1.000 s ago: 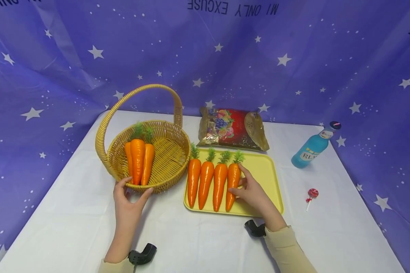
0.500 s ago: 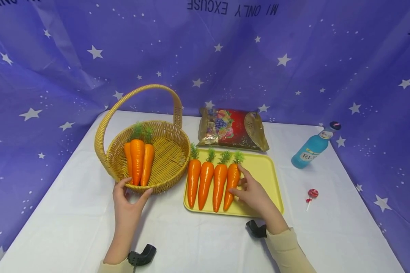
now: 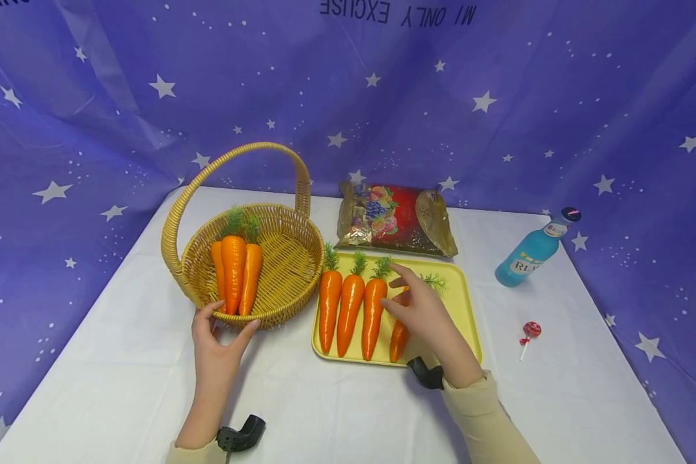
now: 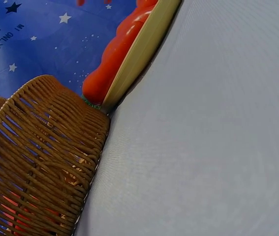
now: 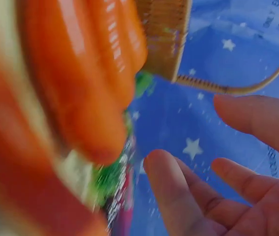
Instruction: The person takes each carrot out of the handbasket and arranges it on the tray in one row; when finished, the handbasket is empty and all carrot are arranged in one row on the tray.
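My left hand (image 3: 217, 348) grips the near rim of a wicker basket (image 3: 292, 303), its thumb tip also on the rim in the left wrist view. Three orange carrots (image 3: 234, 274) with green tops lean inside the basket. A row of several carrots lies on a yellow tray (image 3: 449, 283). Above the tray's right part hovers my right hand (image 3: 426, 309), fingers spread and holding nothing. Its fingertips are close by the third carrot (image 3: 374, 316) from the left. The rightmost carrot (image 3: 399, 338) lies tilted, partly hidden under that hand.
Behind the tray lies a red and gold snack bag (image 3: 394, 219). A blue bottle (image 3: 528, 254) stands at the right, with a red lollipop (image 3: 531, 330) in front of it. A purple starry cloth (image 3: 348, 96) hangs behind the table.
The right hand has let go of the rightmost carrot and risen slightly leftward toward the third one. That carrot now lies farther right, its green top turned rightward. The left hand has stayed put.
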The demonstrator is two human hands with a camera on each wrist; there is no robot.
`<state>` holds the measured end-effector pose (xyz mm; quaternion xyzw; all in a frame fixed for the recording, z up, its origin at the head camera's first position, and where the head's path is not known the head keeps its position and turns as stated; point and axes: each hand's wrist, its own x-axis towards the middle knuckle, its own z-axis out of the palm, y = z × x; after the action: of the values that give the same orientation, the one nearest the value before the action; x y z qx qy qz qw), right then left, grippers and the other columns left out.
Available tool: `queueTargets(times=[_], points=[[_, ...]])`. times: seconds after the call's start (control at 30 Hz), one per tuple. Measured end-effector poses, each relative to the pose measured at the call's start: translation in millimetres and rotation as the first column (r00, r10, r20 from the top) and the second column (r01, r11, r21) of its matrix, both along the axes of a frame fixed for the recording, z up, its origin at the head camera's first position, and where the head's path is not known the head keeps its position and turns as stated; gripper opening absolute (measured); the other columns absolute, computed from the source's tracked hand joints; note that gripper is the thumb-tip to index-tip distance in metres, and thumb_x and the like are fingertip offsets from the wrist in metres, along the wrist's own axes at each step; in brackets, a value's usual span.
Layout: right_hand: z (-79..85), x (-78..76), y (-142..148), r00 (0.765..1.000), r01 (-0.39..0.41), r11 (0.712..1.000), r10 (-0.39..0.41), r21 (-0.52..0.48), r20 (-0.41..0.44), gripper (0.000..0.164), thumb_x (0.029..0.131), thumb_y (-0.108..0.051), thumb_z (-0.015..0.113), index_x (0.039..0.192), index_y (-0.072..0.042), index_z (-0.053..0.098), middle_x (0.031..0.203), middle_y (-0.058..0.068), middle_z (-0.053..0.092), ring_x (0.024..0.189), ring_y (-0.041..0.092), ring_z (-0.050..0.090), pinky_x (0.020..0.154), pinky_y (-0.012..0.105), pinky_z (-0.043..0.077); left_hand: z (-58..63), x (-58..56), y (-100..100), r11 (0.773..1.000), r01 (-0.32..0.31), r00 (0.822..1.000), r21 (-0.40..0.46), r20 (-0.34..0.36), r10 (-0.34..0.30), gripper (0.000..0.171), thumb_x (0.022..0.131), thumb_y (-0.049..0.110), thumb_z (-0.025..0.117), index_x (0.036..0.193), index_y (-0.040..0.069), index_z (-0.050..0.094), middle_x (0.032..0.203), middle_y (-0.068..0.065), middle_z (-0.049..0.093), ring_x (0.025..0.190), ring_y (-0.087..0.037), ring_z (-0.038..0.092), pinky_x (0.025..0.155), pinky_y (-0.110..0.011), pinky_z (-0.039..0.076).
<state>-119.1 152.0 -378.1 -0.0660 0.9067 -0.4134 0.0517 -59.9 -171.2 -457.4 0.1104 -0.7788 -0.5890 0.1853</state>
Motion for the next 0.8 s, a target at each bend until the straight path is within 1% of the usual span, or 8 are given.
queueTargets(times=[0.1,0.17,0.33,0.43,0.5,0.57,0.73,0.8], points=[[5.0,-3.3,-12.7,0.999,-0.045,0.997,0.046,-0.058,0.012,0.068,0.087,-0.017,0.073,0.146,-0.021,0.041,0.121,0.015,0.059,0.093,0.024,0.062,0.071,0.034,0.055,-0.9,0.0,0.0,1.0,-0.003,1.0,-0.002,-0.009,0.003,0.07,0.079,0.013,0.081,0.133,0.004,0.038,0.138,-0.012,0.03,0.135,-0.029,0.028,0.11,-0.049,0.027],[7.4,-6.4,-21.2,0.996,-0.083,0.992,0.084,-0.095,0.002,0.068,0.087,-0.017,0.073,0.146,-0.022,0.04,0.121,0.014,0.059,0.095,0.023,0.062,0.072,0.034,0.055,-1.8,-0.1,-0.2,1.0,-0.005,1.0,-0.006,-0.017,0.004,0.07,0.078,0.012,0.081,0.133,0.004,0.038,0.137,-0.012,0.031,0.134,-0.028,0.029,0.11,-0.049,0.028],[13.4,-17.4,-44.5,0.984,-0.181,0.967,0.179,-0.182,-0.023,0.066,0.089,-0.017,0.071,0.147,-0.025,0.039,0.122,0.011,0.058,0.097,0.022,0.061,0.075,0.034,0.055,-3.5,-0.3,-0.9,1.0,-0.005,1.0,-0.007,-0.017,0.005,0.071,0.077,0.011,0.082,0.133,0.004,0.038,0.138,-0.011,0.031,0.134,-0.027,0.029,0.109,-0.049,0.028],[15.5,-25.3,-59.9,0.974,-0.224,0.954,0.223,-0.198,-0.027,0.065,0.09,-0.02,0.07,0.147,-0.027,0.039,0.123,0.01,0.058,0.098,0.021,0.06,0.076,0.033,0.054,-3.4,-0.3,-0.4,1.0,0.0,1.0,0.003,-0.003,0.0,0.072,0.078,0.013,0.082,0.134,0.005,0.038,0.139,-0.011,0.03,0.134,-0.028,0.029,0.11,-0.049,0.028],[16.9,-29.8,-70.5,0.969,-0.246,0.947,0.247,-0.207,-0.024,0.064,0.091,-0.02,0.069,0.147,-0.027,0.039,0.122,0.01,0.059,0.098,0.02,0.06,0.076,0.033,0.054,-2.7,-0.4,0.1,1.0,0.002,1.0,0.007,0.005,-0.002,0.071,0.078,0.014,0.082,0.134,0.005,0.038,0.139,-0.011,0.03,0.134,-0.027,0.029,0.11,-0.049,0.028],[17.9,-33.4,-80.7,0.964,-0.264,0.939,0.267,-0.218,-0.02,0.065,0.091,-0.019,0.069,0.147,-0.025,0.039,0.121,0.008,0.059,0.097,0.019,0.06,0.076,0.032,0.054,-2.1,-0.6,0.6,1.0,0.005,1.0,0.01,0.01,-0.005,0.071,0.079,0.014,0.081,0.134,0.005,0.038,0.139,-0.01,0.03,0.134,-0.027,0.029,0.11,-0.049,0.028],[17.5,-39.9,-108.0,0.95,-0.297,0.906,0.311,-0.301,0.0,0.065,0.09,-0.018,0.07,0.147,-0.025,0.039,0.116,0.002,0.06,0.092,0.017,0.061,0.073,0.03,0.054,-1.7,-2.6,-0.4,1.0,0.003,1.0,0.002,0.01,-0.003,0.071,0.078,0.01,0.081,0.134,0.002,0.037,0.139,-0.013,0.03,0.134,-0.029,0.029,0.11,-0.051,0.027],[15.3,-41.9,-120.1,0.947,-0.3,0.896,0.321,-0.326,0.009,0.065,0.09,-0.019,0.07,0.147,-0.025,0.04,0.116,0.003,0.061,0.089,0.016,0.062,0.071,0.029,0.054,-2.4,-3.2,-1.2,1.0,0.001,1.0,0.002,0.006,-0.001,0.071,0.078,0.008,0.081,0.134,0.001,0.036,0.14,-0.014,0.029,0.134,-0.031,0.028,0.11,-0.052,0.027]])
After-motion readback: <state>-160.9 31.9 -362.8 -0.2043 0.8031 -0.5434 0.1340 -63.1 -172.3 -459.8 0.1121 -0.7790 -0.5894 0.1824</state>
